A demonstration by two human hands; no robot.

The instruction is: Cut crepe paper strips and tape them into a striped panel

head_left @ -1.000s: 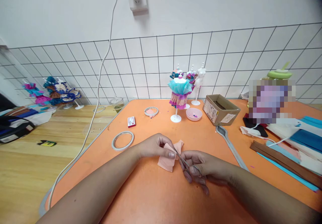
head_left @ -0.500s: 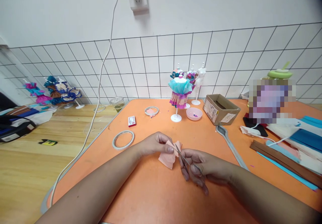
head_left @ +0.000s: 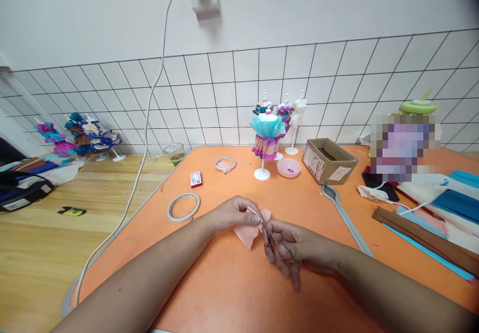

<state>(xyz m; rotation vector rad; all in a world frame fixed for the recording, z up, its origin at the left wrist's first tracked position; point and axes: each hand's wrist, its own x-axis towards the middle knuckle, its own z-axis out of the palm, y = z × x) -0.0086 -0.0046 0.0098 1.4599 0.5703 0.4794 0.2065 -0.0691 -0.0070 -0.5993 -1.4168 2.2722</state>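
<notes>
Near the centre of the frame, the left hand [head_left: 234, 215] pinches the pink paper [head_left: 246, 235] between thumb and fingers, which hide part of it. The right hand [head_left: 295, 245] grips the scissors [head_left: 269, 230], its fingers covering most of the 2 handles; whether the blades meet is hard to tell. At right, pixelation masks whatever sits below the green lid [head_left: 417, 107]. Compared with 0.5 s ago, the right hand sits slightly farther left, blade tips closer to the left fingers.

bare left hand [head_left: 236, 215] | bare right hand [head_left: 295, 243] | left forearm [head_left: 157, 263]: small spot [head_left: 119, 289]
</notes>
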